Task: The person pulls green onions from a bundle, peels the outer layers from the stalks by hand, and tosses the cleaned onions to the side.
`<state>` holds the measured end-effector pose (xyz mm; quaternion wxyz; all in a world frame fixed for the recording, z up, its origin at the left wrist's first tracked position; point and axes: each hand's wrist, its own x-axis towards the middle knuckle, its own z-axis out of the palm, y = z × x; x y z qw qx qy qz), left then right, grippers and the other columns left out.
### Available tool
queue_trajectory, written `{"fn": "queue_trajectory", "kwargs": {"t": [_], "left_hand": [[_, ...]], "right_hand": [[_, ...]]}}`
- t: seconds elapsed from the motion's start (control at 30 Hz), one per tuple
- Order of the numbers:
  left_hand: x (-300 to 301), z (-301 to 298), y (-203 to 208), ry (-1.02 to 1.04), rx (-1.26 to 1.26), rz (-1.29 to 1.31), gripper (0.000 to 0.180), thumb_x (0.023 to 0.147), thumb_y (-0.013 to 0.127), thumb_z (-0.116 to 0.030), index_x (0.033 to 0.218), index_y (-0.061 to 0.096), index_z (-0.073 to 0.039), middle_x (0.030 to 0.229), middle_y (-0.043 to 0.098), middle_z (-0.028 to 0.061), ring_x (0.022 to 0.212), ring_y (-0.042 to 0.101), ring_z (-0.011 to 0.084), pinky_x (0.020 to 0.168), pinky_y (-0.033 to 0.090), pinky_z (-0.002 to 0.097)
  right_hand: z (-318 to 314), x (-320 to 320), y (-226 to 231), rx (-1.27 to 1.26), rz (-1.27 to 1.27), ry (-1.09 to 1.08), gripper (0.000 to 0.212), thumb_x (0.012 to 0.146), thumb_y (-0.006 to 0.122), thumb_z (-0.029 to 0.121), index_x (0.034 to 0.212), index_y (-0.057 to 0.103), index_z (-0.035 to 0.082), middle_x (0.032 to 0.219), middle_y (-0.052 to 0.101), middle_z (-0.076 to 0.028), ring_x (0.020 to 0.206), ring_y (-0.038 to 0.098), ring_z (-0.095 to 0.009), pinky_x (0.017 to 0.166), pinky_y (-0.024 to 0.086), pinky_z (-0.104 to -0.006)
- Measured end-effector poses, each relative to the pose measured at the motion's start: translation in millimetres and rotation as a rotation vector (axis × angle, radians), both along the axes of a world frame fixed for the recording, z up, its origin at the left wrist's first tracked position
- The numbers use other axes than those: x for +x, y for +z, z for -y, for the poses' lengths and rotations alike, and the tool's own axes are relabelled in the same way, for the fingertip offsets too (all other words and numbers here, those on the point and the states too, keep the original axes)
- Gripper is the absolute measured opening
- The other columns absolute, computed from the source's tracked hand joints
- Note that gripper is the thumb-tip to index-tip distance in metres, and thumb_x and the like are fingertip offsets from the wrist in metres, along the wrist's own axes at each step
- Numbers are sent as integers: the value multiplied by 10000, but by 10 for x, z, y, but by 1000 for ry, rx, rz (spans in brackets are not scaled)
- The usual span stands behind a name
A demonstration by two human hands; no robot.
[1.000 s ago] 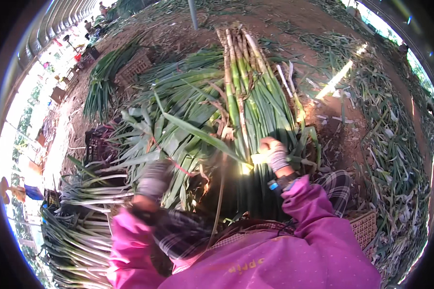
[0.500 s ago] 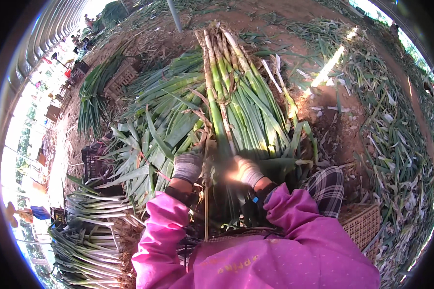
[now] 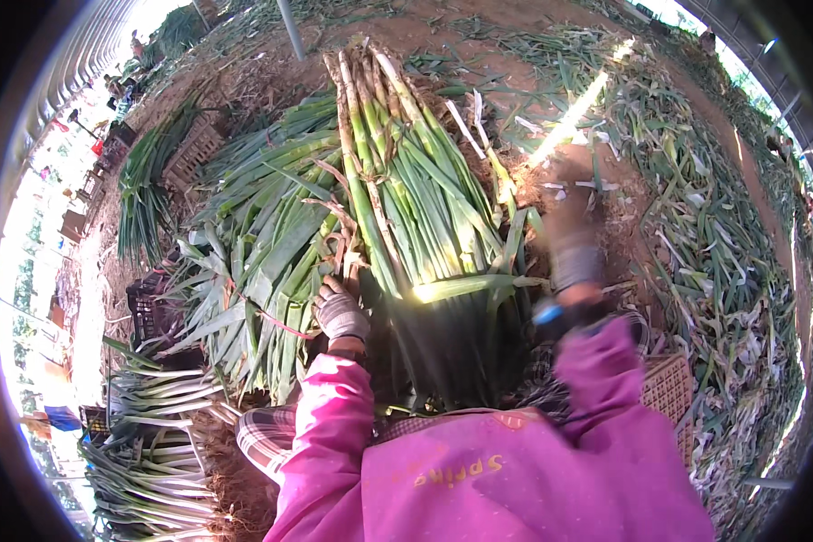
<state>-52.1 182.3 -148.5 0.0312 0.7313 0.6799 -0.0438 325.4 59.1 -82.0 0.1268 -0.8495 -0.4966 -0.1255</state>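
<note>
Long green stalks [image 3: 425, 212] lie together, near tips hardly discernible.

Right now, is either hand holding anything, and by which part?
Can't tell: left hand is at the green leaves, grip unclear; right hand is blurred.

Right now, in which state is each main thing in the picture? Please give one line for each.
Left hand: fingers bent at the green leaf heap; grip unclear.
Right hand: blurred; fingers unclear.
Front green stalks: lying side by side, leafy ends near.
Pale stalks, lower left: lying stacked, root ends rightward.
Leaf scraps, right: scattered.
Tan crate, right: partly hidden.
</note>
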Motion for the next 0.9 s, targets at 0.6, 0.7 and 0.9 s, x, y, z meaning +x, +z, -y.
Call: {"fn": "queue_trajectory", "kwargs": {"t": [0.6,0.7,0.9], "left_hand": [[-882,1673,943,-324,-290,730,660,681,661,-184,1257,408,16,969,567,215,825,594,340,716,478,402],[-483,1628,907,-516,-347,650,778,692,694,-319,1326,362,-15,1029,553,244,879,585,383,749,472,431],[-86,1425,776,-551,-507,655,750,739,666,-358,1317,350,1,1000,574,238,921,580,377,772,465,433]], "right_hand": [[-294,-2243,-1294,157,-1889,201,163,876,542,90,1015,612,42,832,632,-49,681,555,-121,609,455,-239],[-125,-1603,-593,98,-1622,161,170,828,597,89,984,629,32,834,649,-47,725,573,-133,664,470,-250],[-273,-1265,-2311,-73,-2032,540,183,905,463,126,977,610,44,873,634,-77,781,584,-180,732,484,-298]]}}
